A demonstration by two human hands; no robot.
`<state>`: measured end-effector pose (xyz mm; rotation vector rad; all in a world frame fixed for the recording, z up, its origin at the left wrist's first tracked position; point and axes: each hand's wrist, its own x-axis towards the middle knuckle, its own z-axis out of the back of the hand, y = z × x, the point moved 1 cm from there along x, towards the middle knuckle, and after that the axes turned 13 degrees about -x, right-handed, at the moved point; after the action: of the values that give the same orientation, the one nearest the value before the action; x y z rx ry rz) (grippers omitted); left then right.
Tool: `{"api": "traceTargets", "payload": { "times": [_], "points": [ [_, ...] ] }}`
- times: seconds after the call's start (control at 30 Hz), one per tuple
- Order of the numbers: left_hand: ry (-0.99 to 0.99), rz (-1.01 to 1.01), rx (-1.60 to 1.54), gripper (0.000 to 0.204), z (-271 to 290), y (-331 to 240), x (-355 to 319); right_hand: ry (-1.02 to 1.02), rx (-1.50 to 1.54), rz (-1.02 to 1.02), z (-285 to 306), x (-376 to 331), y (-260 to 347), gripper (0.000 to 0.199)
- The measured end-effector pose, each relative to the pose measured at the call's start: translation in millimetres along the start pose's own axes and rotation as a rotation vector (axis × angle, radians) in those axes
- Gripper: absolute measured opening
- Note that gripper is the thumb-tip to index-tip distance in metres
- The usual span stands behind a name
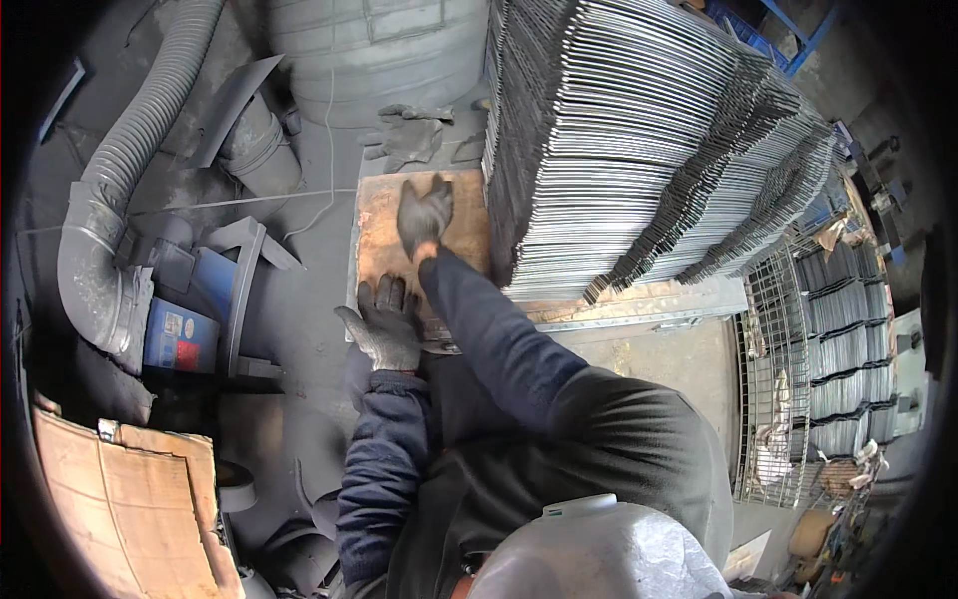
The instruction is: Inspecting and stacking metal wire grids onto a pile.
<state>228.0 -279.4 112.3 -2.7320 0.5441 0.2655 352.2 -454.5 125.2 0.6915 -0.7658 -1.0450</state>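
My left hand (384, 324), in a dark grey work glove, has its fingers spread at the near left edge of a brown board (375, 235). It holds nothing that I can see. Farther out, my right hand (426, 215), gloved too, is over the middle of the board, thumb and fingers apart and slightly blurred. Nothing shows in its grasp; whether it touches the board I cannot tell. A tall stack of thin dark metal plates (619, 140) stands just right of the board. Loose grey gloves (411, 138) lie beyond the board's far edge.
At left, a ribbed duct (160, 95) runs down beside a blue machine (182, 334). A bucket (261, 150) and a large round tank (384, 60) stand at the back. Cardboard (130, 499) is at lower left. A wire cage (773, 399) and more stacked plates (848, 329) are at right.
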Motion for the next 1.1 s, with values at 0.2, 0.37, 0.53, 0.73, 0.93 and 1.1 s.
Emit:
{"api": "traceTargets", "payload": {
  "times": [0.2,0.37,0.53,0.73,0.93,1.1],
  "points": [
    [-0.026,0.071,-0.125,0.088,6.9,0.4,7.6,-0.223,-0.093,0.26,-68.4,85.1,-88.5,0.066],
    [-0.079,0.044,-0.088,0.085,-4.4,-5.0,11.0,-0.106,-0.157,0.194,-67.2,111.2,-98.7,0.077],
    [0.002,0.038,-0.128,0.082,28.3,-31.4,17.0,0.002,-0.206,0.205,-45.1,69.0,-78.5,0.08],
    [-0.142,0.016,-0.082,0.08,5.7,-16.5,12.2,-0.19,-0.335,0.16,-31.5,103.3,-93.9,0.082],
    [-0.105,-0.009,-0.055,0.085,15.1,-11.5,17.0,0.006,-0.267,0.019,-31.1,140.1,-113.2,0.095],
    [-0.189,-0.01,0.015,0.092,-4.1,2.2,8.8,-0.247,-0.232,0.201,-14.6,121.4,-113.8,0.092]
  ]
}}
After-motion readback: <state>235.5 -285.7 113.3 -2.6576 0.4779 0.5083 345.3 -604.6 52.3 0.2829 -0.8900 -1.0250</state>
